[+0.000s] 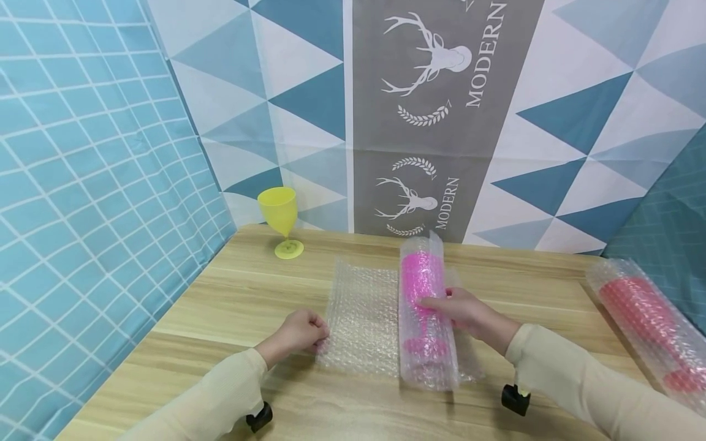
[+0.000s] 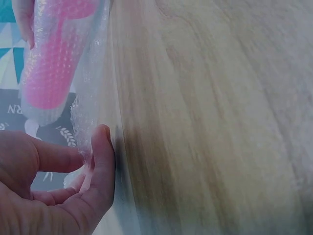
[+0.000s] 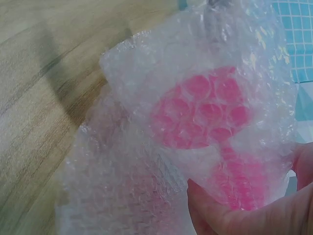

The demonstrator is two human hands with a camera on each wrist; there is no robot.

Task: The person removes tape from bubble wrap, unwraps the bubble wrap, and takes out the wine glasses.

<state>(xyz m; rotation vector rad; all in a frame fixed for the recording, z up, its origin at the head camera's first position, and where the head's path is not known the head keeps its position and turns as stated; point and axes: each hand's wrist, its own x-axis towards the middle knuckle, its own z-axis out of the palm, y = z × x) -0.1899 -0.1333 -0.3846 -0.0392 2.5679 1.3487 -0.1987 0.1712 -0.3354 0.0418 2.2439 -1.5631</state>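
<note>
A pink goblet (image 1: 423,278) lies rolled inside clear bubble wrap (image 1: 364,318), its bowl toward the back and its foot toward the front. My right hand (image 1: 460,311) grips the roll from its right side, thumb on top. In the right wrist view the pink foot (image 3: 203,115) shows through the bubbles, with the thumb (image 3: 210,203) beside the stem. A flat stretch of wrap runs left from the roll. My left hand (image 1: 298,334) pinches the left edge of that flat sheet between thumb and fingers, seen close in the left wrist view (image 2: 63,181).
A yellow goblet (image 1: 278,211) stands upright at the table's back left. On the right edge lies a red goblet (image 1: 640,306) rolled in bubble wrap. Patterned cloth (image 1: 309,122) hangs behind the wooden table (image 1: 220,300).
</note>
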